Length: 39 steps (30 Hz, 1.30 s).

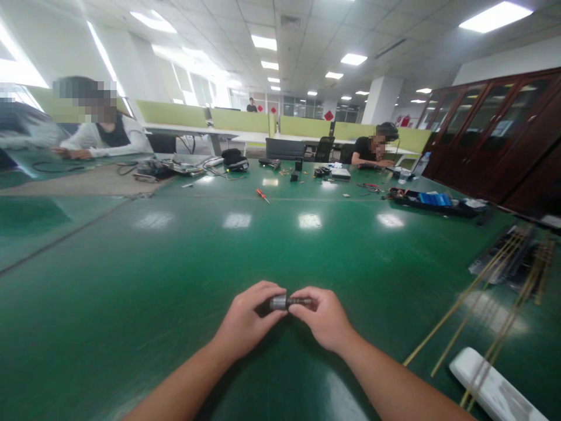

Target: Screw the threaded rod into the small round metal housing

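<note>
Just above the green tabletop [280,251], near its front edge, my two hands meet around a small metal part. My left hand [245,318] pinches its thick grey cylinder [277,302] between thumb and fingers. On the other side, my right hand [326,318] grips a thin, dark, stepped shaft [300,301] in line with the cylinder. The shaft's far end is partly covered by my right fingers. Whether cylinder and shaft are one piece or two, I cannot tell.
Thin yellowish rods [464,295] and a white oblong object [495,383] lie at right. Farther back are a red-handled screwdriver [262,195], a black tray [421,202] with a blue item, and cables and electronics [153,168]. People sit at the far left and far right.
</note>
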Each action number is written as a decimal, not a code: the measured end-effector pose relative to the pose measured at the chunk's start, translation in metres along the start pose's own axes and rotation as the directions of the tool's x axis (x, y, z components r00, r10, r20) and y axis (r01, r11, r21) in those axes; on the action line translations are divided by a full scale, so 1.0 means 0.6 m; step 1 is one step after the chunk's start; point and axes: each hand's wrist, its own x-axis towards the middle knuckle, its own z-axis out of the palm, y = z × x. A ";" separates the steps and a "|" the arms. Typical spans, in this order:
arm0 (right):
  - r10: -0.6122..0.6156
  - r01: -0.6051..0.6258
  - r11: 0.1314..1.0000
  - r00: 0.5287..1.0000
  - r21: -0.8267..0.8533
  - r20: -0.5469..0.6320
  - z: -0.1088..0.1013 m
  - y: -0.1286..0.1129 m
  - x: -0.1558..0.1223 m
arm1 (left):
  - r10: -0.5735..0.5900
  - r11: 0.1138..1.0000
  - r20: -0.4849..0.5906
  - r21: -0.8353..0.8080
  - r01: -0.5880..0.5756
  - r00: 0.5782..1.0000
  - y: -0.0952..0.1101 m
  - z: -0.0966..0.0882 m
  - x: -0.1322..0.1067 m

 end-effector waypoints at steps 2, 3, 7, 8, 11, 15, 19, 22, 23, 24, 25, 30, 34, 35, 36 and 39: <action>-0.002 0.002 1.000 1.000 0.002 -0.005 0.000 -0.002 -0.001 | -0.001 1.000 -0.003 -0.004 0.001 1.000 0.000 0.000 0.000; -0.001 0.001 1.000 1.000 0.004 -0.007 0.001 -0.002 -0.001 | -0.002 1.000 -0.001 -0.006 0.002 1.000 0.001 0.000 0.000; 0.006 -0.006 1.000 1.000 0.007 -0.010 0.001 -0.001 -0.002 | -0.006 1.000 0.004 -0.005 0.006 1.000 0.004 -0.001 0.003; 0.008 -0.007 1.000 1.000 0.007 -0.009 0.000 -0.001 -0.002 | -0.005 1.000 0.003 -0.003 0.005 1.000 0.005 -0.001 0.003; 0.008 -0.008 1.000 1.000 0.005 -0.012 0.000 0.000 -0.001 | -0.001 1.000 0.000 -0.002 0.001 1.000 0.006 -0.002 0.003; 0.011 -0.011 1.000 1.000 0.003 -0.017 -0.001 -0.004 -0.001 | 0.000 1.000 -0.006 0.002 0.000 1.000 0.004 -0.003 0.002; 0.013 -0.013 1.000 1.000 0.004 -0.017 -0.001 -0.004 0.000 | 0.000 1.000 -0.007 0.003 0.000 1.000 0.003 -0.003 0.004; 0.016 -0.016 1.000 1.000 0.010 -0.015 0.000 -0.002 0.001 | -0.001 1.000 -0.006 0.004 0.001 1.000 0.003 -0.003 0.005; 0.015 -0.015 1.000 1.000 0.007 -0.016 0.000 -0.001 0.001 | -0.002 1.000 -0.006 0.005 0.002 1.000 0.003 -0.002 0.005; 0.014 -0.014 1.000 1.000 0.004 -0.019 0.000 -0.001 0.001 | -0.003 1.000 -0.006 0.007 0.003 1.000 0.002 -0.002 0.005; 0.013 -0.013 1.000 1.000 0.002 -0.022 0.000 0.000 0.002 | -0.003 1.000 -0.006 0.007 0.003 1.000 0.002 -0.002 0.005; 0.024 -0.024 1.000 0.999 0.019 -0.024 0.000 0.001 0.000 | -0.004 1.000 -0.011 0.004 0.004 1.000 0.002 -0.004 0.002; 0.017 -0.017 1.000 1.000 0.020 -0.024 0.000 0.003 0.000 | -0.008 1.000 -0.013 0.007 0.008 1.000 0.004 -0.006 0.002; 0.017 -0.017 1.000 1.000 0.019 -0.027 0.000 0.003 0.000 | -0.009 1.000 -0.014 0.010 0.009 1.000 0.004 -0.006 0.002; 0.019 -0.019 1.000 0.999 0.017 -0.028 0.000 0.004 0.001 | -0.010 1.000 -0.016 0.014 0.010 1.000 0.005 -0.007 0.003; 0.029 -0.028 1.000 0.999 0.010 -0.032 0.000 0.004 0.001 | -0.004 1.000 -0.021 0.025 0.005 1.000 0.007 -0.007 0.005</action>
